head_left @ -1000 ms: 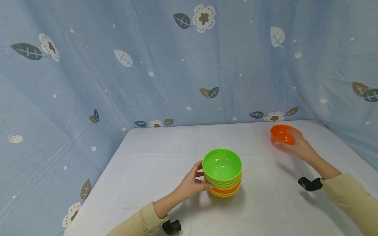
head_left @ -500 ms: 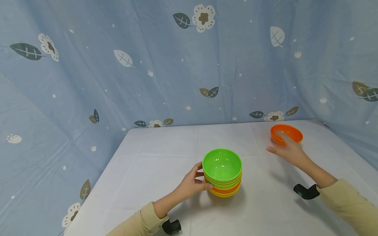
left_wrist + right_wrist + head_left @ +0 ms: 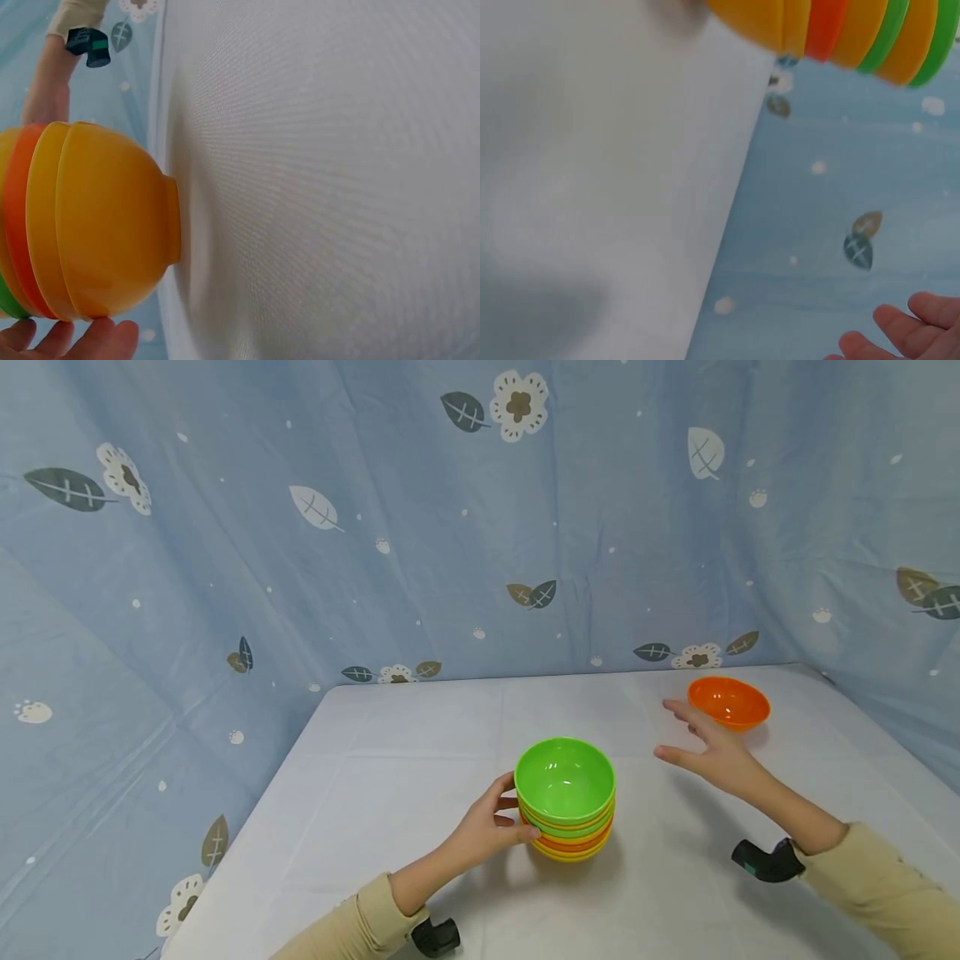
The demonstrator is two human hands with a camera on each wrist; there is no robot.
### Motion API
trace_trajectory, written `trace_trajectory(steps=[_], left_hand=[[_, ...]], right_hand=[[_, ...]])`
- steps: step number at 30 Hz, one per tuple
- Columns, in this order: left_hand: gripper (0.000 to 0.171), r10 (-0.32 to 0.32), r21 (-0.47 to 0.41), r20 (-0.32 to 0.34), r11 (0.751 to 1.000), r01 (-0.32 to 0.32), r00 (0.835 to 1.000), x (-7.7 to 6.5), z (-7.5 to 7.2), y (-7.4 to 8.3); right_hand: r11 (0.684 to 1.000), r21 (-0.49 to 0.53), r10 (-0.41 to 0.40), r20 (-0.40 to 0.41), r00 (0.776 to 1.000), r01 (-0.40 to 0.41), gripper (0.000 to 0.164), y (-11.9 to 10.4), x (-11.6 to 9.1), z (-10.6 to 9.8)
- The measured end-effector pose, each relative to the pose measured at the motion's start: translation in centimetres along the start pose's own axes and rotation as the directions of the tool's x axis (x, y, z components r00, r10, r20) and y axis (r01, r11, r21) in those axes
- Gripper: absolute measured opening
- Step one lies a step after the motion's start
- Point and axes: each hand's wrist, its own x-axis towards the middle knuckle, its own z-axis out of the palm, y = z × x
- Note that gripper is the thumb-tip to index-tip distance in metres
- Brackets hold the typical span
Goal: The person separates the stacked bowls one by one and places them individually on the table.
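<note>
A stack of nested bowls [image 3: 566, 785], bright green on top with yellow, green and orange rims below, stands upright on the white table. My left hand [image 3: 491, 822] holds its left side, thumb at the front and fingers curving round behind. In the left wrist view the bottom yellow bowl [image 3: 112, 225] shows its foot on the cloth, with fingertips [image 3: 97, 337] against the bowls. A single orange bowl [image 3: 738, 702] sits at the back right. My right hand [image 3: 716, 756] is in front and to the left of it, fingers spread and holding nothing; it overlaps that bowl's edge in the head view.
A white cloth covers the table [image 3: 405, 760]. Behind it and along the left hangs a blue curtain [image 3: 420, 543] with leaf and flower prints. Each wrist carries a small black camera, such as the one by the right sleeve [image 3: 765, 860].
My right hand has let go of the orange bowl and moved left and toward me, away from it. The orange bowl stays at the back right. The left hand and the stack have not moved.
</note>
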Motion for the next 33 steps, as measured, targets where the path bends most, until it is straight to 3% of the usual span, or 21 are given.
trace_trajectory(steps=[13, 33], left_hand=[[0.079, 0.012, 0.002, 0.001, 1.0, -0.012, 1.0, -0.1, -0.1, 0.0], [0.078, 0.021, -0.009, 0.007, 1.0, -0.021, 1.0, -0.1, -0.1, 0.2]], right_hand=[[0.987, 0.021, -0.157, 0.015, 0.988, 0.156, 0.072, -2.9, -1.1, 2.0], [0.955, 0.081, -0.292, 0.1, 0.951, 0.285, 0.073, -4.8, -1.1, 4.3]])
